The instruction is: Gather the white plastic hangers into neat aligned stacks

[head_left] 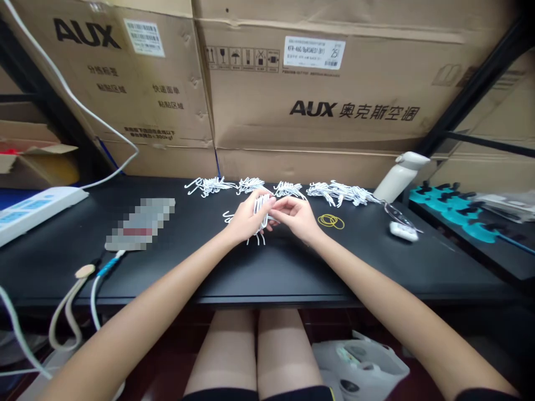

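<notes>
My left hand is closed around a bundle of white wire hooks, their curved ends sticking out below the fingers. Close against it, my right hand has thumb and fingers pinched together at the bundle's right side; what lies in the pinch is too small to make out. A few loose white hooks show just left of my left hand, partly hidden by it. Behind the hands lie several bunches of similar hooks in a row. Yellow rubber bands rest on the black table right of my right hand.
Cardboard boxes stand along the back of the black table. At right are a white bottle, a small white case and a rack with teal pieces. A blurred-out phone-like slab with cable and a power strip lie left.
</notes>
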`<state>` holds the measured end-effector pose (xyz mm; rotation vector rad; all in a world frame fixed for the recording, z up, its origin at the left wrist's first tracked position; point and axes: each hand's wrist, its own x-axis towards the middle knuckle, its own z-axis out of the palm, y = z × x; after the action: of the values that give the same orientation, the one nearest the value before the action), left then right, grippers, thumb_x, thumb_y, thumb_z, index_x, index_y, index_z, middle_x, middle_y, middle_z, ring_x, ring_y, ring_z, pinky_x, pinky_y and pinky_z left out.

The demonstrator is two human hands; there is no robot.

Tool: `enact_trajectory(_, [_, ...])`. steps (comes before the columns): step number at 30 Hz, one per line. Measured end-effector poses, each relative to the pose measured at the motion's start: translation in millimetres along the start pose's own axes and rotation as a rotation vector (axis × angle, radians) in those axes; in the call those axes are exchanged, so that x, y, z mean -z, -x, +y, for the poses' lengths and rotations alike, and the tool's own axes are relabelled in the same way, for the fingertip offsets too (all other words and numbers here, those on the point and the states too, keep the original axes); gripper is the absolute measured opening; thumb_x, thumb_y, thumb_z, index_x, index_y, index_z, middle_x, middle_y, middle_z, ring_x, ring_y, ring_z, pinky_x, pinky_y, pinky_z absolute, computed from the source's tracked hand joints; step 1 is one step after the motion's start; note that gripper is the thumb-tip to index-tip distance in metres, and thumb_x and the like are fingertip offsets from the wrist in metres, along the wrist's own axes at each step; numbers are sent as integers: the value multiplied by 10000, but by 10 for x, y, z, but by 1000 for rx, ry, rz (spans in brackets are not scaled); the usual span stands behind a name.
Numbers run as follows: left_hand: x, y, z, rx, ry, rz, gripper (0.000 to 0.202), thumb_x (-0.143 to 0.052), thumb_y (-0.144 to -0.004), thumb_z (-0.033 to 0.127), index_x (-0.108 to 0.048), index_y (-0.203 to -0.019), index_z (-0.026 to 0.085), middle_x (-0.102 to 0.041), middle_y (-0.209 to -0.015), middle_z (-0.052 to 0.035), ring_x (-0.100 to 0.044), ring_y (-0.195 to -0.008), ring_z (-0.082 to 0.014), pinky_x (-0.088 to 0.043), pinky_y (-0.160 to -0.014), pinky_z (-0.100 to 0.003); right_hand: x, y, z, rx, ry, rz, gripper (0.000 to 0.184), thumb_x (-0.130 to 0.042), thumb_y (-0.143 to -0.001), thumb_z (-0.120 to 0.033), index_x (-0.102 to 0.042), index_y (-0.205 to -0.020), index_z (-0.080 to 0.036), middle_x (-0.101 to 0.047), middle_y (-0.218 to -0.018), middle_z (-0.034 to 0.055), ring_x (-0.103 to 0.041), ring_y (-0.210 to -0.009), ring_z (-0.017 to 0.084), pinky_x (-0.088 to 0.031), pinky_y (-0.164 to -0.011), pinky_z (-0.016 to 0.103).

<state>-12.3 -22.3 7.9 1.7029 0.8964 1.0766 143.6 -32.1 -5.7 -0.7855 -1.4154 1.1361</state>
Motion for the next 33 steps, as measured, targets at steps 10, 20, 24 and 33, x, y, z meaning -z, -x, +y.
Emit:
enact_trajectory(10, [22, -80, -25, -30, 75, 172, 244, -548, -861, 389, -534, -1021, 205, -589, -623, 24, -546, -368, -122, -414, -343, -215, 2, -67, -27, -39, 29, 147, 365, -711, -703, -536, -691, -766, -176, -704, -788, 52, -638, -587, 148, -498, -471, 253])
enact_trajectory(20, [107, -165, 54, 99, 295, 434, 101, -437, -880, 279, -488, -899, 193, -498, -581, 63, -475, -306, -79, -378, -360, -199, 33, -38, 127, 147, 538, -44, 210, -641, -792, -306, -707, -969, -215, -684, -1073, 80, -644, -895, 203, -530, -699, 313])
enact_trajectory(24, [76, -160, 21, 108, 302, 385, 112, -445, -877, 288, -486, -929, 198, -515, -600, 55, -492, -316, -91, -369, -350, -204, -3, -16, 148, 232, 643, -246, 227, -603, -798, -184, -718, -992, -210, -706, -1059, 76, -652, -969, 216, -492, -885, 359])
enact_trajectory(33, [42, -144, 8, 67, 293, 327, 99, -452, -880, 267, -501, -929, 196, -491, -551, 67, -491, -317, -103, -391, -364, -221, 82, -61, 164, 130, 609, -83, 57, -638, -743, -194, -693, -730, -191, -694, -736, 32, -631, -676, 180, -501, -706, 330])
